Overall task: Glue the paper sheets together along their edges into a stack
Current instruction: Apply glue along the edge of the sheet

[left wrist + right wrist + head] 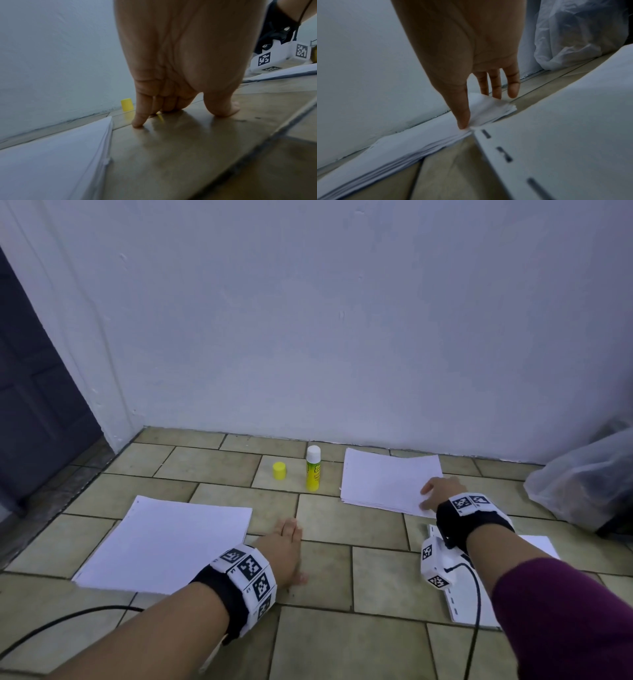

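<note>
On the floor, by the wall: a tiled floor (325, 570) carries everything; no table is in view.
Glue: the glue stick (313, 468) stands upright and uncapped near the wall, its yellow cap (279, 470) just beside it, both between the two main piles.
Left pile: a stack of paper (168, 542) lies flat, well apart from the right pile; whether its sheets are already glued cannot be told.
Right pile: a loose pile of sheets (387, 481) with uneven edges lies near the wall.
Near sheet: a punched sheet (565, 135) lies under the right forearm, closest to the person.
Left hand (286, 546): flat on a bare tile beside the left pile, fingers straight, holding nothing.
Right hand (436, 494): its grip is open; the thumb presses the near corner of the right pile while the other fingers reach over it, nothing pinched yet.
Progress: judging by the uncapped glue and the three separate lots of paper, gluing seems under way but far from finished; picking up the next sheet looks like the step in hand.
</note>
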Demonstrator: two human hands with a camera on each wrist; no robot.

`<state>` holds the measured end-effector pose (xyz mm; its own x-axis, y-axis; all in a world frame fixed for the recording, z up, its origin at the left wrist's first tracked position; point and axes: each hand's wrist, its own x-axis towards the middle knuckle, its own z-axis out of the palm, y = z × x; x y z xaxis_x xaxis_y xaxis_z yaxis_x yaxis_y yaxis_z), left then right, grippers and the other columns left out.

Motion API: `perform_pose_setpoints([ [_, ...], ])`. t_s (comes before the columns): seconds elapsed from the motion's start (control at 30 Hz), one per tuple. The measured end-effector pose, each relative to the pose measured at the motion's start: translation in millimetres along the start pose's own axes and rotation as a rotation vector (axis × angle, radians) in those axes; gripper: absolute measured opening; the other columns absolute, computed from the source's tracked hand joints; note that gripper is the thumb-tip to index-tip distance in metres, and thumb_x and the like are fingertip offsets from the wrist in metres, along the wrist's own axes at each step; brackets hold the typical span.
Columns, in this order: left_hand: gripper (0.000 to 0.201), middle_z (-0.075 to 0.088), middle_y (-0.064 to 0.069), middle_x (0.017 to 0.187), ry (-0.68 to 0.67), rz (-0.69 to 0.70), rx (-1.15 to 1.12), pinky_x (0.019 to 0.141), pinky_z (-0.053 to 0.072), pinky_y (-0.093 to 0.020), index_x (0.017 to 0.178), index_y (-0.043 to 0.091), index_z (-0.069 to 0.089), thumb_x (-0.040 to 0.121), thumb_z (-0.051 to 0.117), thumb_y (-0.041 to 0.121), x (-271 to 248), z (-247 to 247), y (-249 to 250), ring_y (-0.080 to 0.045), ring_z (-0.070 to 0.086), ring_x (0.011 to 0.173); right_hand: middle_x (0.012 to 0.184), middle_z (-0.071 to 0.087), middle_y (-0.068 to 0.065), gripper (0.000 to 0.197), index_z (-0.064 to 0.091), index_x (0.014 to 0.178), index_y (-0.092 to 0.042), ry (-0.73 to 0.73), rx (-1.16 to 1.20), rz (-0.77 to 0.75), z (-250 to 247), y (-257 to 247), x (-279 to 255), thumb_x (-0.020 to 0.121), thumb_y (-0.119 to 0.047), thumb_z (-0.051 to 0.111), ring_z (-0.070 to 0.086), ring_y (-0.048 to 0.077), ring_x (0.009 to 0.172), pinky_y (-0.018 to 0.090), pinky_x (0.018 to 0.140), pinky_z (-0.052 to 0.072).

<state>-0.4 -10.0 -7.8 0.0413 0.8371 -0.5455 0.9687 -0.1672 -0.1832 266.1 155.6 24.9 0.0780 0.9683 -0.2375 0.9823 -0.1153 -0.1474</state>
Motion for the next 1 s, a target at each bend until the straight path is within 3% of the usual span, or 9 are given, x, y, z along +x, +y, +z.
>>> perform_pose_setpoints([
  [0.13,0.091,-0.013,-0.022,0.158,-0.009,-0.014,-0.003,0.12,0.013,-0.045,0.148,-0.007,-0.011,0.098,0.035,0.053,5.5,4.6,-1.1,-0.033,-0.01,0.147,0.129,0.04,0.01,0.03,0.058,0.111,-0.027,0.001,-0.146,0.009,1.5,-2.7,0.2,0.083,-0.027,0.069,0.039,0.032,0.122,0.035,0.097,0.038],
  [0.33,0.09,-0.013,-0.018,0.159,0.008,-0.02,-0.054,0.12,0.012,-0.043,0.149,-0.003,-0.011,0.098,0.041,0.049,-2.3,-0.3,1.4,-0.031,-0.01,0.148,0.13,0.051,0.005,0.028,0.062,0.119,-0.031,0.062,-0.19,-0.018,-14.5,-4.1,-7.0,0.094,-0.038,0.051,0.049,0.025,0.121,0.031,0.102,0.039],
  [0.43,0.089,-0.014,-0.016,0.159,0.014,-0.018,-0.074,0.12,0.013,-0.043,0.15,-0.002,-0.011,0.098,0.041,0.049,-7.6,-2.4,1.7,-0.03,-0.01,0.148,0.135,0.053,0.006,0.038,0.056,0.13,-0.023,0.073,-0.129,-0.101,-27.9,2.0,-19.0,0.094,-0.037,0.054,0.051,0.02,0.123,0.027,0.101,0.037],
  [0.53,0.087,-0.015,-0.016,0.159,0.011,-0.011,-0.076,0.12,0.014,-0.043,0.15,-0.001,-0.011,0.099,0.039,0.048,-10.1,-3.2,1.2,-0.029,-0.011,0.148,0.151,0.036,0.004,0.065,0.027,0.149,-0.016,-0.111,-0.11,-0.157,-37.8,12.2,-47.0,0.094,-0.035,0.057,0.038,0.02,0.135,0.026,0.106,0.03],
  [0.63,0.085,-0.015,-0.016,0.159,0.013,-0.006,-0.08,0.12,0.014,-0.043,0.15,-0.002,-0.011,0.1,0.037,0.049,-14.1,-5.0,1.5,-0.029,-0.011,0.148,0.158,0.02,0.005,0.078,0.004,0.153,-0.018,-0.246,-0.235,-0.186,-40.1,23.9,-82.5,0.095,-0.03,0.055,0.028,0.02,0.142,0.029,0.111,0.025],
  [0.83,0.084,-0.014,-0.014,0.16,0.019,-0.014,-0.121,0.12,0.014,-0.041,0.151,0.0,-0.01,0.1,0.037,0.047,-21.3,-7.9,3.0,-0.026,-0.011,0.148,0.16,-0.006,0.006,0.083,-0.009,0.151,-0.016,-0.322,-0.241,-0.248,-13.4,45.5,-126.3,0.097,-0.024,0.053,0.003,0.02,0.148,0.03,0.115,0.017],
  [1.0,0.079,-0.016,-0.009,0.16,0.081,0.008,-0.191,0.119,0.017,-0.04,0.152,0.004,-0.009,0.101,0.036,0.045,-32.1,-4.2,2.3,-0.021,-0.011,0.148,0.16,-0.008,0.007,0.083,-0.01,0.151,-0.015,-0.311,-0.239,-0.284,6.1,46.8,-133.9,0.097,-0.028,0.052,0.01,0.022,0.147,0.03,0.114,0.019],
])
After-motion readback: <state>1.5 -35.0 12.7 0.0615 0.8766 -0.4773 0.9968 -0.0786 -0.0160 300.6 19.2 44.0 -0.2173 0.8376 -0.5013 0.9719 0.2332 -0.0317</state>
